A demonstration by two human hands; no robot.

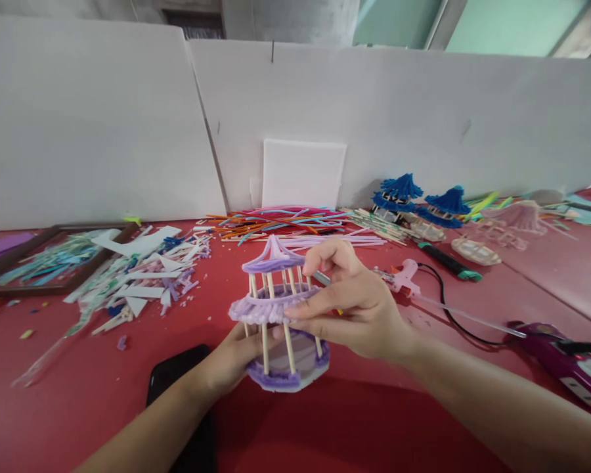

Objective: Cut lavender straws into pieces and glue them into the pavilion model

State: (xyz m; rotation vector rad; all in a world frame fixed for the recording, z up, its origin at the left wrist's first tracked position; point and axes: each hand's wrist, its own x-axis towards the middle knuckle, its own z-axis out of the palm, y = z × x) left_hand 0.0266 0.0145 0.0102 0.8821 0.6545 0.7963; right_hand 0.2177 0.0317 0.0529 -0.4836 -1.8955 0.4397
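Observation:
A small purple model pavilion [263,311] is held up over the red table in the middle of the view. It has a pointed lilac roof, a fluffy middle eave, pale stick columns and a flat base edged in dark purple. My right hand [349,302] grips it from the right, its fingers at the middle eave and upper columns. From the left, my left hand [236,355] holds the lower storey; its fingertips are partly hidden behind the columns.
A black phone [177,371] lies by my left forearm. Paper scraps [140,289] and a wooden frame [73,289] are left. Pipe cleaners [280,222] lie behind. Blue model pavilions [398,192], a pink glue gun [404,279] and a magenta device [566,361] are right.

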